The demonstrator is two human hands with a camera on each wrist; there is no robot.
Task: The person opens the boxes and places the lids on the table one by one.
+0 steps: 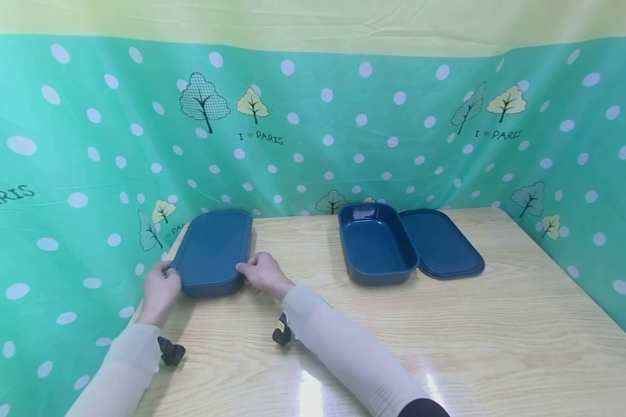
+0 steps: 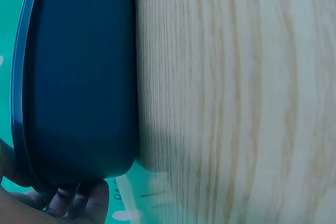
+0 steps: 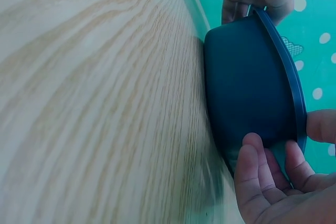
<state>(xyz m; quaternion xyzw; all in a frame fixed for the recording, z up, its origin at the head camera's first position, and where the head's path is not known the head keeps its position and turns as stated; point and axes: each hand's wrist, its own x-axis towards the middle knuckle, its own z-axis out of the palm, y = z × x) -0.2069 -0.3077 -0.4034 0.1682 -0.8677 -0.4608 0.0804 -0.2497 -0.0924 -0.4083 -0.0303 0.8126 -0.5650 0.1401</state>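
Note:
A dark blue rectangular container with its lid on (image 1: 214, 249) stands at the left of the table, near the back. My left hand (image 1: 162, 286) grips its near left corner, the thumb at the lid rim and the fingers under it along the side wall, as the left wrist view shows. At the near right corner, my right hand (image 1: 265, 272) pinches the rim. In the right wrist view, the right thumb lies on top and the curled fingers (image 3: 252, 177) sit under the rim against the wall. The container's base meets the wooden table.
A second blue container (image 1: 378, 240), lidless, stands right of centre at the back. Beside it a blue lid (image 1: 443, 243) lies flat, partly behind the container. Green dotted cloth (image 1: 313, 127) hangs around the back and sides of the wooden table (image 1: 448, 324).

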